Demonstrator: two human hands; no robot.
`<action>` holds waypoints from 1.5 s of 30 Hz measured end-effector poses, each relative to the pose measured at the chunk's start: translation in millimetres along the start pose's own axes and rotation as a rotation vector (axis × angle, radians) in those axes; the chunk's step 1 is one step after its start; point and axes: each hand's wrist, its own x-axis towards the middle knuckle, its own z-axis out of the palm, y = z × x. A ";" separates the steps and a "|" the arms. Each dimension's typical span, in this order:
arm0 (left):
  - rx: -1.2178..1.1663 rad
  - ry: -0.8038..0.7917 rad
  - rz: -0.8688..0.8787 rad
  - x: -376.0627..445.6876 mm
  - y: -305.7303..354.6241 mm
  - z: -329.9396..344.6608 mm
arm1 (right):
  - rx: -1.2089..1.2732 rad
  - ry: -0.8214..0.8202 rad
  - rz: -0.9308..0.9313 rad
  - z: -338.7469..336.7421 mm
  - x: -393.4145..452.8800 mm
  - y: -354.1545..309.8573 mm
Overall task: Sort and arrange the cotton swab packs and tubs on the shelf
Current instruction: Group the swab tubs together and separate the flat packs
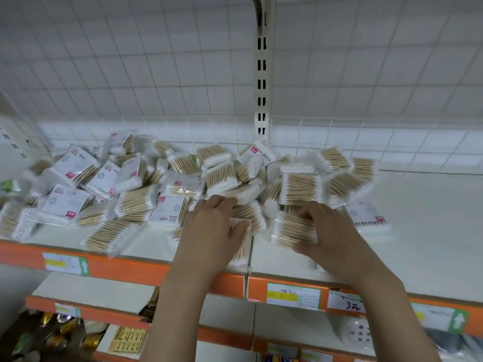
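A loose heap of clear cotton swab packs (pixel 136 184) with wooden sticks covers the left and middle of the white shelf (pixel 423 231). My left hand (pixel 211 231) lies on the heap's front edge, its fingers curled round one swab pack (pixel 248 226) near the shelf lip. My right hand (pixel 329 236) grips another swab pack (pixel 292 228) from its right side, thumb under its near edge. Some packs show white labels with a pink mark (pixel 70 212). No tubs are visible.
The shelf's right part is bare white board. An orange front strip (pixel 125 267) carries price tags. A wire grid back panel (pixel 156 74) and a slotted upright (pixel 261 82) stand behind. Lower shelves hold gold-coloured items (pixel 60 333) at the bottom left.
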 end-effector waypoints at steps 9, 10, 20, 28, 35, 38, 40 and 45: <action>0.015 -0.105 0.190 41.7 5.7 6.5 | 0.044 0.128 0.093 -16.5 -8.7 -11.2; 0.030 -0.129 0.208 48.4 9.3 9.0 | 0.041 0.143 0.111 -19.4 -10.9 -9.6; 0.229 -0.298 0.372 98.8 19.7 41.8 | 0.060 0.226 0.258 -30.2 -35.5 4.4; 0.321 -0.390 0.405 120.2 17.1 53.7 | 0.030 0.289 0.280 -30.8 -40.0 1.2; 0.189 -0.366 0.410 120.4 9.7 53.5 | 0.022 0.334 0.316 -25.6 -37.1 -4.7; 0.120 -0.322 0.407 121.1 7.6 44.3 | 0.018 0.355 0.317 -24.9 -36.9 -7.5; 0.101 -0.270 0.420 120.0 8.9 36.4 | 0.018 0.372 0.318 -24.3 -37.0 -9.3; -0.241 -0.212 0.350 108.2 16.0 21.0 | 0.027 0.405 0.303 -27.2 -39.2 -10.4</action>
